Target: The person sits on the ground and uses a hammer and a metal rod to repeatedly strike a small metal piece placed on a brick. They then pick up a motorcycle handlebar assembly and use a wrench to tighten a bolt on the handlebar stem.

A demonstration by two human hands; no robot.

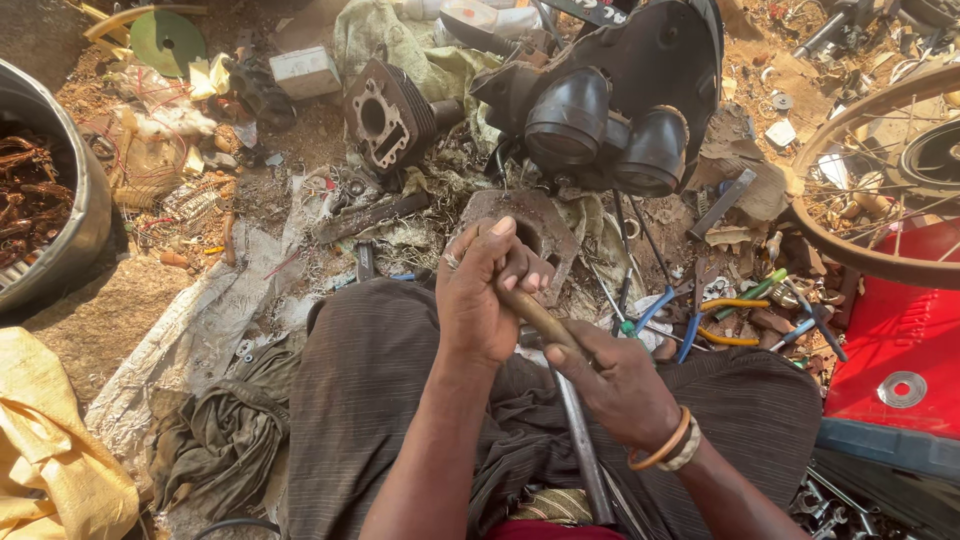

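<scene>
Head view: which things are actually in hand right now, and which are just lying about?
In hand: left hand and right hand grip a wooden handle over a rusty metal block.

Lying about: engine cylinder, black gauge housing, pliers, spoked wheel, metal tub.

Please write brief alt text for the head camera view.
Both hands, left hand and right hand, grip a wooden-handled tool over a metal block. Around lie an engine cylinder, pliers and a spoked wheel.

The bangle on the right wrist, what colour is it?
The bangle is orange, best seen in the head view.
</scene>
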